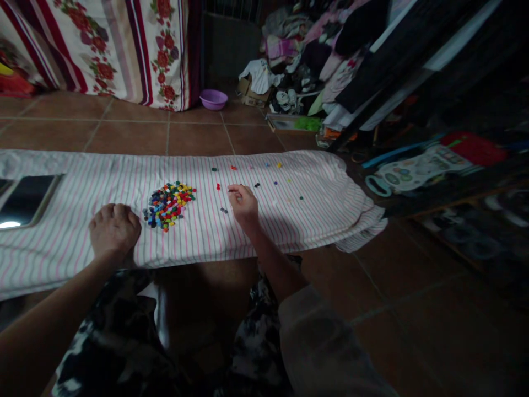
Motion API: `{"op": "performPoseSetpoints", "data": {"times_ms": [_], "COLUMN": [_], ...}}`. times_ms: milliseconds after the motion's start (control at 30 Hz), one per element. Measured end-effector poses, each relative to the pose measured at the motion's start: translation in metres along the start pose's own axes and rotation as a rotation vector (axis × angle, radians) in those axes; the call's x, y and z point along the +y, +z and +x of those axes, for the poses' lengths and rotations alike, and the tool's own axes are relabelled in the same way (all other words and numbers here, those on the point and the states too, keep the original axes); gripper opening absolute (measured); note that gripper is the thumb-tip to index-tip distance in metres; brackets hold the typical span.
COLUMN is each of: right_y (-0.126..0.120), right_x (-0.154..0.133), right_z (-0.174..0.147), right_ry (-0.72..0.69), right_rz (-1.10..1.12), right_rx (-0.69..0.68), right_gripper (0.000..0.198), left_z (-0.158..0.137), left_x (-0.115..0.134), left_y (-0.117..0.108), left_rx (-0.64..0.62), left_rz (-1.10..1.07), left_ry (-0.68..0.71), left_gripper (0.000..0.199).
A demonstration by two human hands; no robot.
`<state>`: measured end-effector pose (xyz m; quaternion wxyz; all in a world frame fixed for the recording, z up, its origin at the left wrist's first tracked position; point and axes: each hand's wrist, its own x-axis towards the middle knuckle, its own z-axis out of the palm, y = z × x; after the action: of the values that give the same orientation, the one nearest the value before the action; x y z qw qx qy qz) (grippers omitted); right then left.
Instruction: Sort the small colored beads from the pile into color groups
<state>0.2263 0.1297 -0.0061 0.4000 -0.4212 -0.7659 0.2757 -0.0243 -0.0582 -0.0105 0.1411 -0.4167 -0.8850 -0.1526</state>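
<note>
Laying out little coloured pieces (218, 187) seems to be the step in hand, judging by how they're dotted across the striped cloth (322, 220), some singly, some in tiny clusters. The main pile (169, 207) is heaped between the two hands, just beside the left one. The right hand (244, 207) is held among the loose pieces, fingers curled, thumb and index fingertip brought close together. A dark speck can be made out there, but whether a piece is really pinched can't be told. The left hand (114, 229) is rested palm down on the cloth, fingers bent, with its underside hidden, so it can't be told whether anything's held. For the next move, a light, precise pinch is probably called for, plus some care so that neighbouring pieces aren't knocked by the knuckles.

Materials-wise, the pieces look like hard plastic, stubby and blocky, though the exact shape is too small to be made out. The cloth is printed with thin pink and grey stripes and is softly wrinkled, so a piece could easily be tipped by a fold. Off to the left, a flat, glossy tablet or phone (28, 201) is laid on the fabric.
</note>
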Motion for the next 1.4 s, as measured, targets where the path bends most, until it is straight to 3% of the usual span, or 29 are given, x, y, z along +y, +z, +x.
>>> {"op": "performPoseSetpoints", "data": {"times_ms": [100,267,400,567,1067,1267,1400], "right_y": [-0.015,-0.028,-0.028,-0.020,-0.014,-0.022,-0.013], "right_x": [0.017,0.037,0.047,0.053,0.054,0.041,0.022], "right_z": [0.013,0.031,0.039,0.044,0.050,0.050,0.039], "right_ry": [0.082,0.144,0.201,0.149,0.118,0.111,0.025], "right_rz": [-0.121,-0.274,-0.385,-0.395,-0.330,-0.363,-0.276], "right_rx": [0.015,-0.084,-0.121,-0.141,-0.143,-0.108,-0.083], "right_gripper": [0.026,0.027,0.029,0.028,0.031,0.030,0.029], "left_z": [0.001,0.003,0.002,0.001,0.001,0.001,0.002], "left_x": [0.000,0.002,0.002,0.000,0.004,0.003,0.003], "left_y": [0.000,-0.001,-0.003,-0.002,-0.005,-0.004,-0.004], "left_rx": [-0.014,-0.037,-0.048,-0.037,-0.049,-0.037,-0.051], "left_rz": [0.014,0.057,0.057,0.043,0.031,0.039,0.028], "left_ry": [-0.021,-0.050,-0.036,-0.018,-0.029,-0.031,-0.049], "left_gripper": [0.034,0.037,0.037,0.032,0.036,0.034,0.035]}}
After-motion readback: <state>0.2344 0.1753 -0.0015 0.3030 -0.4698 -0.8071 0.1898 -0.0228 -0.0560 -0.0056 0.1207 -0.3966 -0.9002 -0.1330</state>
